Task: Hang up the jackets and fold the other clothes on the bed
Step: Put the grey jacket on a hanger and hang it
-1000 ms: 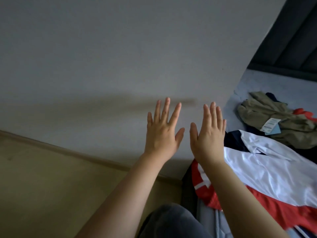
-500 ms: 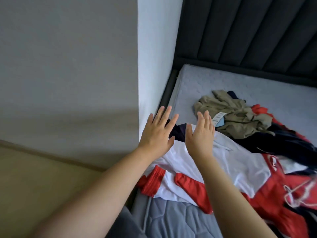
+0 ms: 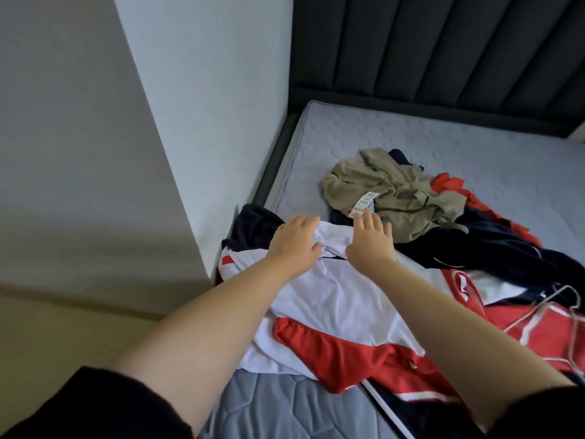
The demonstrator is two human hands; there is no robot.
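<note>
On white jacket (image 3: 335, 299), hands (image 3: 294, 245) (image 3: 372, 240) spread.

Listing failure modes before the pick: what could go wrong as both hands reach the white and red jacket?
The white and red jacket overlaps the navy garment; lifting it may drag that along.
The wire hanger lies on the red clothing at right and could snag.
It also overhangs the mattress edge and might slide off.
</note>
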